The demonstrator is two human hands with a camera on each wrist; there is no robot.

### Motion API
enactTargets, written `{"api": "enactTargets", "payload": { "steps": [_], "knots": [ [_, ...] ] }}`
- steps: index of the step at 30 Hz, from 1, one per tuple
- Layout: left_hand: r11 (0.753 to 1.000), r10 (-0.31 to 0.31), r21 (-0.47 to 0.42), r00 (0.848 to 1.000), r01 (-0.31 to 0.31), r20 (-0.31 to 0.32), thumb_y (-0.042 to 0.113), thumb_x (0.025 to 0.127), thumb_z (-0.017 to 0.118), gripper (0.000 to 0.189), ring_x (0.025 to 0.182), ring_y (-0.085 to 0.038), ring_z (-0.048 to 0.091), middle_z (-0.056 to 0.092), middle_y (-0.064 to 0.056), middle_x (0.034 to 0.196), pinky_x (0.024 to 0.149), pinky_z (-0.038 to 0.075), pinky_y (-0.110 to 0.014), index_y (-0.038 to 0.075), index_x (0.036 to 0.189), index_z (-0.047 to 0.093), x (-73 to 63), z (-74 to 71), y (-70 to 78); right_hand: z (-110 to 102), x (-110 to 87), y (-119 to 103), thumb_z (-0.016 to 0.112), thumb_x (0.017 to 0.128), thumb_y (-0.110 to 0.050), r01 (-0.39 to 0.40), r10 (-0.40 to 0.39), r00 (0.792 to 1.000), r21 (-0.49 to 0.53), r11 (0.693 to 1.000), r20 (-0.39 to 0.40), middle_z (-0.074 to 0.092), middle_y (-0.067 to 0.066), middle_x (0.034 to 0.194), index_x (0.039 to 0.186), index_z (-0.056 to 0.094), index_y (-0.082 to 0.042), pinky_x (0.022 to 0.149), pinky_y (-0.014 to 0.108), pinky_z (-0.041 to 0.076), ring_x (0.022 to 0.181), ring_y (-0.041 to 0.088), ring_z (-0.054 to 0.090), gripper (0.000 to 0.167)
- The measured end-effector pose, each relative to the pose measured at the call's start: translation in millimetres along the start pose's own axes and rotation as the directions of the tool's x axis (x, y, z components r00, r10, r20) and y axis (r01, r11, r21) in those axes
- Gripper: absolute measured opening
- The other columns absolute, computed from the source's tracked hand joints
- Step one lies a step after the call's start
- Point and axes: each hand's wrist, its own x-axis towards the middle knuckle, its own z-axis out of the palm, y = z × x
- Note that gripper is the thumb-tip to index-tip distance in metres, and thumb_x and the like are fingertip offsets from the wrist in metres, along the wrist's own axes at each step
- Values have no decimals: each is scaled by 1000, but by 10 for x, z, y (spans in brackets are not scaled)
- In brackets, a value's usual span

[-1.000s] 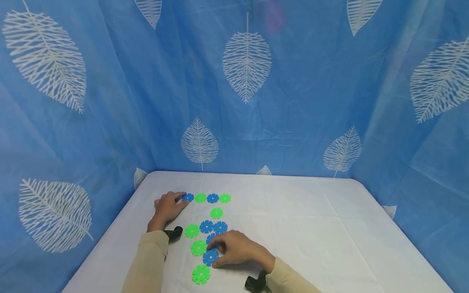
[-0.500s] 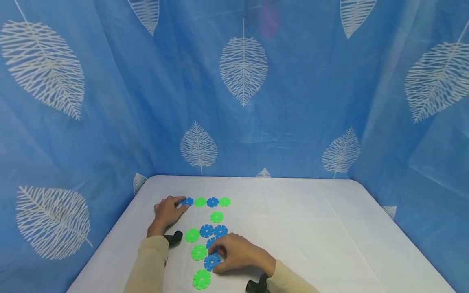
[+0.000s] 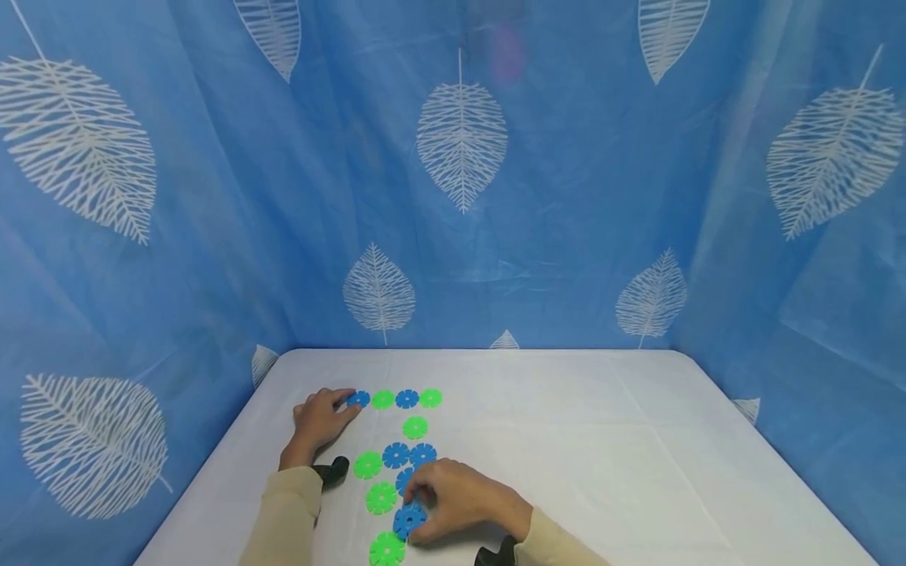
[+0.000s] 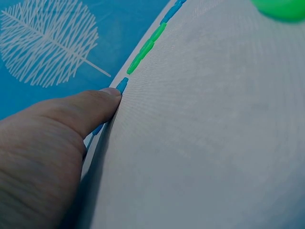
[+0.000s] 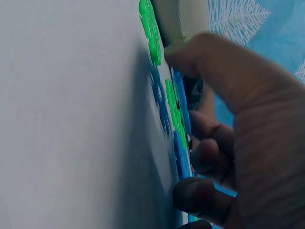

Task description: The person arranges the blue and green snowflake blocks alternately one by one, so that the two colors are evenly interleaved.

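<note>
In the head view, my left hand (image 3: 320, 423) is at the left end of a row of notched plastic flower discs, thumb and fingers pinching a blue disc (image 3: 359, 399). Its thumb (image 4: 102, 107) presses that disc's edge in the left wrist view. My right hand (image 3: 460, 499) holds another blue disc (image 3: 409, 520) by its edge, between thumb and curled fingers. That disc stands a little off the cloth in the right wrist view, a shadow beneath it. Green discs (image 3: 381, 498) lie just left of it, and a blue disc (image 3: 405, 481) is partly hidden behind the fingers.
The row continues rightward with a green disc (image 3: 383, 400), a blue disc (image 3: 406, 399) and another green one. Further discs, such as a green disc (image 3: 415, 428), lie between the hands. A white cloth (image 3: 602, 472) covers the table; a blue leaf-patterned curtain (image 3: 552, 236) surrounds it.
The head view has tilted up slightly, so everything sits lower in it. The blue disc in my right hand has lifted slightly. My left hand keeps its place on its disc.
</note>
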Motion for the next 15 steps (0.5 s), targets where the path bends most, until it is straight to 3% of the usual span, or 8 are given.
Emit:
{"api": "enactTargets", "payload": {
  "steps": [8,15],
  "knots": [
    [1000,-2,12,1000,2,0,46,93,67,49,108,-32,57,66,-12,117,85,31,-52,20,135,65,-13,19,-34,-47,-45,9,80,78,-52,23,-25,999,-70,997,-39,57,-23,84,102,70,-33,65,10,39,74,-12,46,33],
    [1000,-16,-1,1000,16,20,46,93,68,50,107,-32,56,66,-13,117,86,30,-53,20,136,64,1,-9,4,-129,-59,40,83,75,-49,23,-33,992,-88,996,-120,64,-24,94,101,70,-32,69,8,40,79,-10,52,34]
  ]
}}
